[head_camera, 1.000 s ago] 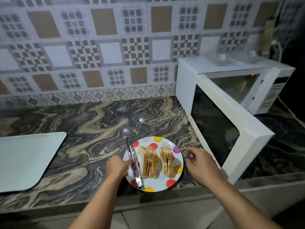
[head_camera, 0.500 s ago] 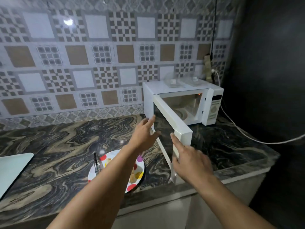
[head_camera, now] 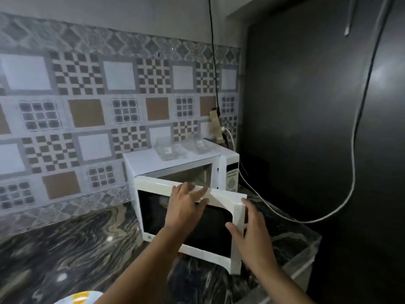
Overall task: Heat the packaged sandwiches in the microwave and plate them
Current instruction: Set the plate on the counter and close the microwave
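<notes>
The white microwave sits at the back right of the dark marbled worktop, against the patterned tile wall, and its door stands swung out towards the camera, partly open. The left hand lies flat on the door's upper edge, fingers spread and draped over the top rim, not curled round anything. The right hand is at the door's free right edge, thumb on the dark glass side, other fingers splayed just beside the white frame, loose rather than clamped. On top of the microwave lie 2 clear plastic packs, side by side. A sliver of the spotted plate peeks in at the bottom edge of the view, near the left forearm; the sandwiches themselves are out of sight. A white cable loops down the dark wall on the right.
</notes>
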